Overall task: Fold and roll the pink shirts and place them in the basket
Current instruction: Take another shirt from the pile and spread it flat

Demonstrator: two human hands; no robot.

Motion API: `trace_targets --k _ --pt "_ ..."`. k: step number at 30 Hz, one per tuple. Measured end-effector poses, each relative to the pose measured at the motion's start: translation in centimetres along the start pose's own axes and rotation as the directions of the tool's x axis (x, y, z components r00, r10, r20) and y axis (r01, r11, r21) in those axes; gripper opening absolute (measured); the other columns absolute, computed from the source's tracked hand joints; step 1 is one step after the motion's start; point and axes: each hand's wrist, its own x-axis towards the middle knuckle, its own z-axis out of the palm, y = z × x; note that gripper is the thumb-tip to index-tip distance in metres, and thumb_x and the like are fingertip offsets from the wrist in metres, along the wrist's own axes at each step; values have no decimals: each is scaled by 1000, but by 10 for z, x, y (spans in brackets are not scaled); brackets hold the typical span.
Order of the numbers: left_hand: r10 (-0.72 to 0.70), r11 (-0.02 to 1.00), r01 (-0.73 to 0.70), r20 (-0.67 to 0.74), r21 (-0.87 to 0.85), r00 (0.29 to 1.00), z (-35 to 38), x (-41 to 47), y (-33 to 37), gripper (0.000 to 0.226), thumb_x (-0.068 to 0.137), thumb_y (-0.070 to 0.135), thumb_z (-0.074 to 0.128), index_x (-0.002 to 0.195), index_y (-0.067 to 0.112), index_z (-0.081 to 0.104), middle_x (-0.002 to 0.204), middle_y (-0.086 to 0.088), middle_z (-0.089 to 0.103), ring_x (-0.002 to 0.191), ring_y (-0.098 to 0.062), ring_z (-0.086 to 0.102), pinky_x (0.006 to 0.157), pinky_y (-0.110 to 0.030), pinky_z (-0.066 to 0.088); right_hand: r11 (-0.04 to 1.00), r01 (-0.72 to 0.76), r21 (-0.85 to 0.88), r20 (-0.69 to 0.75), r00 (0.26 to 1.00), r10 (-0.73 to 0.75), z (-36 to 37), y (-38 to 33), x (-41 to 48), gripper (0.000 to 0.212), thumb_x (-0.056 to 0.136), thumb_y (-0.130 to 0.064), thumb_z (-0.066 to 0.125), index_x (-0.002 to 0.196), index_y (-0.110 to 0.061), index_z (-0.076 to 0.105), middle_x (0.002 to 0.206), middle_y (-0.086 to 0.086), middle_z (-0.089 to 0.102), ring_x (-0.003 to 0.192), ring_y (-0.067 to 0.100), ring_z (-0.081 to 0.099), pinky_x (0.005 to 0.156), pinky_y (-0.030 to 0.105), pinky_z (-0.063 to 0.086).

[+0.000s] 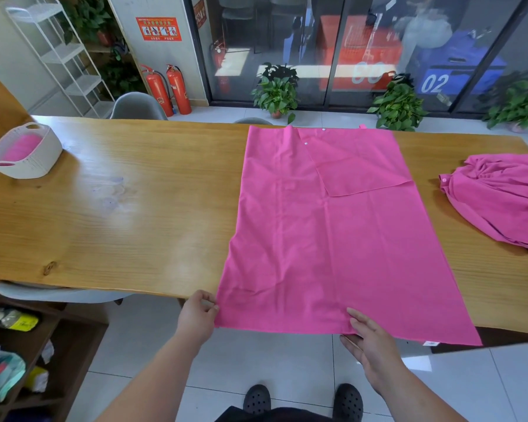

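at the near desk edge: the flat pink shirt [326, 239] lies spread on the desk [134, 208], one sleeve folded in, its hem overhanging the edge.
left grip [197, 315]: fingers pinch the near left corner of the hem.
right grip [369, 342]: fingers straight, laid against the hem near its middle; it clasps nothing.
basket [25, 153]: far left on the desk, well apart from the flat pink shirt; pink cloth already inside.
second shirt [500, 202]: crumpled at the right, near the flat one but apart from it.
risk, skewed roll: only one corner is pinched; if the right side lags, the roll would likely turn conical.
risk, slide-off: the overhanging hem could drag the cloth off the desk if it is let go.
risk, lost fold: a sharp tug could shift the folded sleeve.
risk, unwinding: the basket is a long reach away; a loose roll may open on the way.
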Motion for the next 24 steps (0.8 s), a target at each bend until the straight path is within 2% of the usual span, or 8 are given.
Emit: trace_targets --k 3,7,11,15,17,19,22,24 --pt "-17 976 34 79 -215 997 -8 -2 11 13 94 2 75 101 8 67 85 -20 75 75 -28 72 65 -37 61 999 -3 -36 34 999 4 -2 0 2 28 106 -2 57 121 -15 77 120 12 77 112 35 71 105 49 56" --pt "-8 835 81 134 -545 991 -19 -5 15 26 92 2 80 111 1 62 87 -27 71 86 -29 70 87 -47 64 1000 24 -6 15 1000 -24 -3 3 6 30 106 2 56 120 -13 77 123 14 74 97 30 71 100 45 56" --pt "-66 854 113 111 -508 992 -23 -4 2 28 88 -1 83 109 -2 63 78 -14 67 82 -26 68 73 -36 64 999 41 32 -2 999 -41 -3 4 4 31 104 4 58 124 -12 76 122 15 74 101 32 73 100 44 55" --pt "-76 942 107 110 -318 991 -21 -4 -3 19 93 -2 77 110 2 68 78 -6 72 69 -18 66 60 -29 54 998 52 37 -1 999 -52 1 2 0 38 102 11 57 127 -12 74 125 17 73 115 36 71 104 46 54" --pt "-51 963 94 174 -251 983 -22 -5 3 22 97 -5 68 112 10 73 92 -5 79 69 -14 64 59 -27 48 997 68 39 -9 998 -67 2 0 -2 46 99 16 56 131 -12 72 125 17 73 113 36 71 104 47 54" --pt "-22 972 85 275 -219 961 -25 -5 19 37 100 -8 58 123 17 74 110 -3 80 73 -13 60 62 -26 45 995 85 44 -19 996 -84 2 -3 -4 52 97 18 58 133 -17 72 123 17 74 105 32 73 94 41 61" --pt "121 927 27 366 -374 923 -38 -12 71 46 103 -9 54 138 16 67 122 5 77 69 -5 59 60 -20 47 990 101 96 -22 995 -99 2 -9 -8 59 96 18 59 138 -23 69 123 18 74 100 28 72 83 35 64" --pt "321 828 -63 379 -557 868 -49 -22 115 48 103 -7 57 144 18 64 137 5 71 82 -7 60 73 -23 52 979 91 181 -9 996 -91 4 -13 -9 61 96 18 59 139 -25 69 128 16 70 102 28 69 85 37 64"
